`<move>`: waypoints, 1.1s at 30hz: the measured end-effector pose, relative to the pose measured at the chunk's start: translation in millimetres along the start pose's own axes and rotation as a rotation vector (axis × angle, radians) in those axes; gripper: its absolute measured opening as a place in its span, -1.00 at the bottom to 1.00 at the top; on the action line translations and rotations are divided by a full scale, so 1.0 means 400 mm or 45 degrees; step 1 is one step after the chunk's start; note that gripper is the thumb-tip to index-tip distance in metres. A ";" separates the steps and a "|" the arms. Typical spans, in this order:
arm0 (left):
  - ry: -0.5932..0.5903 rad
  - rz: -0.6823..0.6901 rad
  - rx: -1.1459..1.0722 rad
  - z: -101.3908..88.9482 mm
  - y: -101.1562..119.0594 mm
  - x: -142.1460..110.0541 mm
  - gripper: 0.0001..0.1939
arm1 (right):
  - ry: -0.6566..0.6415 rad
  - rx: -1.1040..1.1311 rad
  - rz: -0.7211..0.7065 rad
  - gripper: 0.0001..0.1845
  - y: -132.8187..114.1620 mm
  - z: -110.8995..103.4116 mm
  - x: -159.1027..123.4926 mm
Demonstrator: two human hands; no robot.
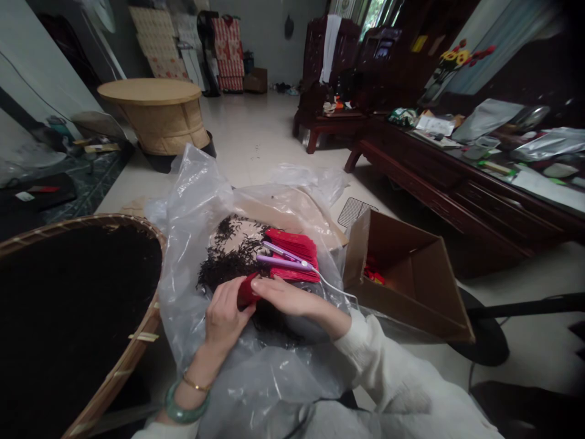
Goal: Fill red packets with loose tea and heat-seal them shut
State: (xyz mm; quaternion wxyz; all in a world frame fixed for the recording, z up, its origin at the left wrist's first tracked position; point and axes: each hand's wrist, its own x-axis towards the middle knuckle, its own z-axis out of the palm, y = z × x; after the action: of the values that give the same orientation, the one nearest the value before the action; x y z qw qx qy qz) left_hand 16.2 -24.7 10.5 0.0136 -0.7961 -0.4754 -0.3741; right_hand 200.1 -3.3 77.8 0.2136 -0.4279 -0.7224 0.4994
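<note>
My left hand is wrapped around a small red packet held upright over the plastic sheet. From the other side, my right hand pinches the packet near its top edge, its fingers partly hidden. Just beyond my hands lies a purple mini hair straightener, its jaws apart and a white cord trailing from it. It rests on a stack of flat red packets. Dark, twisted dried leaves, resembling tea, are spread left of the stack, with more below my hands.
A large woven basket full of dark material stands at my left. On my right is an open cardboard box with some red packets inside. Clear plastic sheeting surrounds the work area. A dark wooden table stands farther right.
</note>
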 end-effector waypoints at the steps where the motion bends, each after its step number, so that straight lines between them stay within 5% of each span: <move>1: 0.009 -0.015 0.003 -0.003 -0.001 0.001 -0.60 | -0.005 0.092 -0.015 -0.49 -0.003 -0.008 -0.005; 5: 0.064 -0.082 0.006 -0.017 -0.008 0.006 -0.62 | 0.175 0.291 0.001 -0.50 0.004 -0.037 -0.037; 8: 0.096 -0.137 -0.002 -0.023 -0.012 0.010 -0.64 | 0.134 -0.144 0.107 -0.53 0.029 -0.020 -0.063; 11: 0.123 -0.184 -0.010 -0.024 -0.016 0.011 -0.66 | -0.092 -0.609 0.214 -0.18 0.055 0.039 -0.073; 16: 0.131 -0.231 0.004 -0.023 -0.029 0.003 -0.45 | -0.058 -0.972 0.318 0.07 0.067 0.131 -0.034; 28: -0.005 -0.085 0.226 -0.054 -0.028 0.021 -0.57 | 0.035 -1.254 0.238 -0.51 0.089 0.155 0.000; 33: -0.071 -0.059 0.266 -0.074 -0.050 0.035 -0.65 | 0.021 -1.041 0.257 -0.42 0.078 0.102 0.012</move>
State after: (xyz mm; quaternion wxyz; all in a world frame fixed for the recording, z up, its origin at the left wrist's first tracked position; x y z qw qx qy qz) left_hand -12.5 -14.4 33.6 0.0745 -0.7894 -0.5301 -0.3005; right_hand 180.0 -17.1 32.0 -0.0179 -0.5500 -0.8139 0.1866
